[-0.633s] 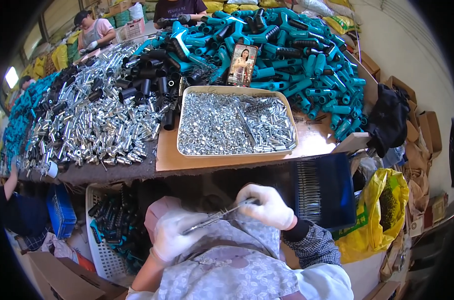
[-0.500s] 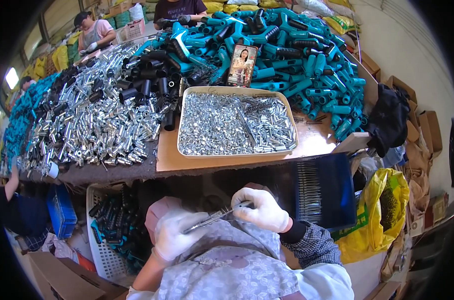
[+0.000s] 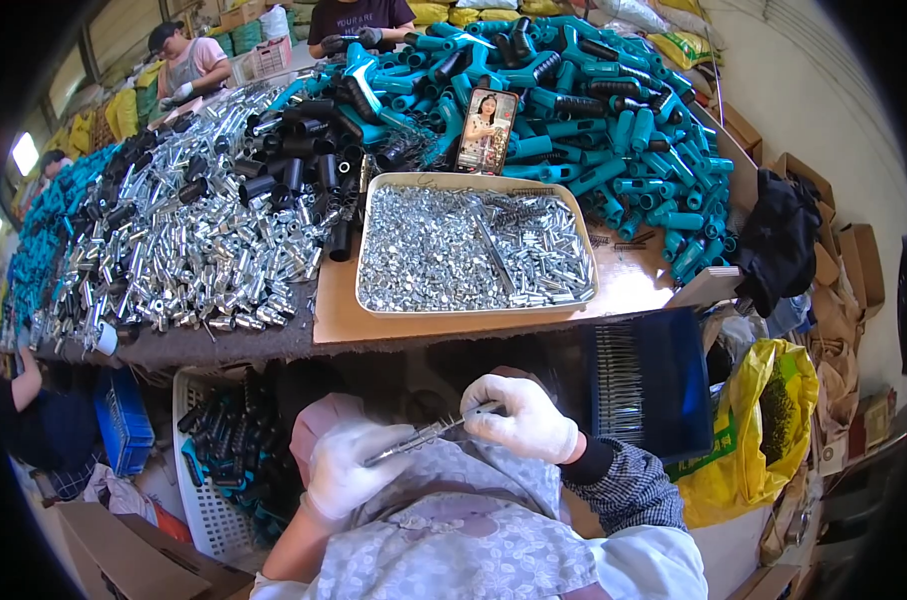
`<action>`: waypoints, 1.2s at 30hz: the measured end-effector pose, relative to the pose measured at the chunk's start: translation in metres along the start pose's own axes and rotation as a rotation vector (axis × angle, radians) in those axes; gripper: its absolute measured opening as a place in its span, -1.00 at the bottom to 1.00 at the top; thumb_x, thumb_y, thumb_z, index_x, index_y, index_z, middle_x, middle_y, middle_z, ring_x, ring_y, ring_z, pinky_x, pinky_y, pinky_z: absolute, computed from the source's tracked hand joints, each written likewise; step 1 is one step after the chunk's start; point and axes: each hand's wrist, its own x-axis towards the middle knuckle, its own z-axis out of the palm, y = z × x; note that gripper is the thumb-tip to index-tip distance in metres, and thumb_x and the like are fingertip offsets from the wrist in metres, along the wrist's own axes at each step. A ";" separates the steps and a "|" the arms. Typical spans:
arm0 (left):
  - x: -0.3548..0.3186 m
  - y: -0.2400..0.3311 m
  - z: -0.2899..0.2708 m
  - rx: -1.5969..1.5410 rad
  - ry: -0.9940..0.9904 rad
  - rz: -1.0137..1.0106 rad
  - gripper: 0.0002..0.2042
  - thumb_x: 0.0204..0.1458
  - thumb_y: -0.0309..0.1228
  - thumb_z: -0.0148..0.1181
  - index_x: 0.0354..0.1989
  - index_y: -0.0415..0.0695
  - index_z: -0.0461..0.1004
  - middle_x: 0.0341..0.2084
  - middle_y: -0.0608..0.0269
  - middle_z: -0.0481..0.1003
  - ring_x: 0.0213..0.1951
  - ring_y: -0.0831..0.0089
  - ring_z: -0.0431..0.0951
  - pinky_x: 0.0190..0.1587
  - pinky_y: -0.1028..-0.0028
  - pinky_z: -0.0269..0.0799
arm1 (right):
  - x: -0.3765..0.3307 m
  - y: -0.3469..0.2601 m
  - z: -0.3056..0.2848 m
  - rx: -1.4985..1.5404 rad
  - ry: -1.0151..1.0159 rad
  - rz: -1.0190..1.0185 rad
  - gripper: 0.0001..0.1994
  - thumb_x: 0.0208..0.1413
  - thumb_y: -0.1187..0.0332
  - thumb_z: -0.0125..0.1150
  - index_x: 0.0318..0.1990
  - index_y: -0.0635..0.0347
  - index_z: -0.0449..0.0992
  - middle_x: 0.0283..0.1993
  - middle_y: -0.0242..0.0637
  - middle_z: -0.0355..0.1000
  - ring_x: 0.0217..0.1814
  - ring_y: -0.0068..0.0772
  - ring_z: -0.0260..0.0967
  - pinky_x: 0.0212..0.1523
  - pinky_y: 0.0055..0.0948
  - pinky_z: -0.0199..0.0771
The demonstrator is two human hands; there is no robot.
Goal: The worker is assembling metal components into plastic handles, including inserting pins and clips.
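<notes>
Both of my hands wear white gloves and meet over my lap, above the patterned apron (image 3: 454, 545). A slim silvery metal rod with what looks like a coil or notches along it (image 3: 421, 440) runs slantwise between them. My left hand (image 3: 352, 465), smeared by motion, is closed round its lower end. The fingers of my right hand (image 3: 519, 415) pinch the upper end, where a darker grey tip shows. Ahead on the bench stands a cream tray (image 3: 474, 311) filled with small shiny metal pins and some dark springs, with a long thin metal strip lying across them.
Teal and black plastic handles (image 3: 624, 130) are heaped at the back right, silvery metal sleeves (image 3: 194, 250) at the left. A phone (image 3: 487, 130) leans behind the tray. Right of my lap is a blue bin (image 3: 674, 390) with thin metal rods; left, a white basket (image 3: 199, 500) of black parts.
My left hand has shifted slightly and is blurred around the rod. My right hand has stayed almost in place, still pinching the rod's end.
</notes>
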 end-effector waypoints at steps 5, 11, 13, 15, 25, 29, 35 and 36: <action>0.001 0.000 0.002 0.003 0.020 0.009 -0.72 -0.12 -0.37 0.44 -0.20 -0.16 0.66 -0.41 0.08 0.61 -0.38 0.13 0.61 -0.30 0.28 0.49 | 0.002 0.002 0.001 -0.012 0.014 -0.013 -0.79 0.11 0.36 0.26 -0.19 0.33 0.55 -0.32 -0.26 0.55 -0.27 -0.50 0.50 -0.20 -0.48 0.50; 0.003 0.000 0.001 -0.020 -0.003 -0.009 -0.72 -0.12 -0.36 0.44 -0.20 -0.16 0.66 -0.41 0.08 0.62 -0.38 0.13 0.62 -0.31 0.29 0.50 | 0.002 0.012 0.003 0.058 -0.022 0.002 -0.79 0.11 0.36 0.25 -0.18 0.33 0.54 -0.32 -0.26 0.54 -0.26 -0.49 0.49 -0.17 -0.48 0.49; 0.003 0.000 0.001 -0.029 -0.008 -0.011 -0.72 -0.13 -0.37 0.44 -0.20 -0.15 0.66 -0.40 0.07 0.62 -0.38 0.12 0.62 -0.30 0.29 0.50 | 0.003 0.014 0.006 0.060 -0.072 0.035 -0.79 0.14 0.36 0.25 -0.15 0.32 0.53 -0.29 -0.23 0.53 -0.25 -0.45 0.49 -0.15 -0.44 0.50; 0.003 -0.001 0.002 -0.045 -0.046 -0.015 -0.71 -0.14 -0.39 0.44 -0.18 -0.15 0.67 -0.37 0.08 0.63 -0.36 0.13 0.63 -0.28 0.30 0.51 | 0.003 0.020 0.016 -0.030 -0.070 -0.170 -0.79 0.17 0.37 0.23 -0.11 0.31 0.51 -0.26 -0.19 0.52 -0.23 -0.37 0.50 -0.14 -0.40 0.51; 0.004 0.006 0.000 -0.133 -0.100 -0.021 -0.69 -0.14 -0.56 0.39 -0.14 -0.28 0.65 -0.29 0.03 0.65 -0.23 0.20 0.66 -0.15 0.35 0.53 | 0.006 0.015 0.023 -0.329 -0.041 -0.345 -0.75 0.22 0.30 0.26 -0.10 0.21 0.38 -0.36 -0.11 0.50 -0.31 -0.04 0.54 -0.28 -0.24 0.49; 0.006 0.008 0.003 0.037 0.043 0.038 -0.72 -0.12 -0.37 0.42 -0.18 -0.13 0.67 -0.47 0.10 0.59 -0.45 0.12 0.59 -0.40 0.28 0.46 | 0.015 0.023 0.016 -0.274 -0.050 -0.348 -0.71 0.27 0.21 0.19 -0.05 0.24 0.36 -0.18 -0.08 0.46 -0.19 -0.12 0.49 -0.17 -0.30 0.47; 0.010 0.011 -0.004 -0.088 0.150 -0.090 -0.69 -0.10 -0.46 0.40 -0.12 -0.17 0.65 -0.37 0.05 0.61 -0.37 0.14 0.64 -0.29 0.37 0.52 | -0.004 0.035 0.030 0.374 0.103 -0.111 -0.42 0.28 0.14 0.20 0.29 0.37 0.26 0.19 -0.08 0.39 0.25 -0.26 0.36 0.27 -0.27 0.35; 0.011 0.011 -0.004 -0.072 0.130 -0.114 -0.69 -0.09 -0.44 0.40 -0.11 -0.16 0.65 -0.36 0.06 0.62 -0.37 0.13 0.64 -0.29 0.37 0.52 | -0.005 0.038 0.033 0.374 0.062 -0.126 -0.45 0.30 0.20 0.18 0.30 0.38 0.26 0.21 -0.07 0.39 0.28 -0.25 0.35 0.29 -0.26 0.34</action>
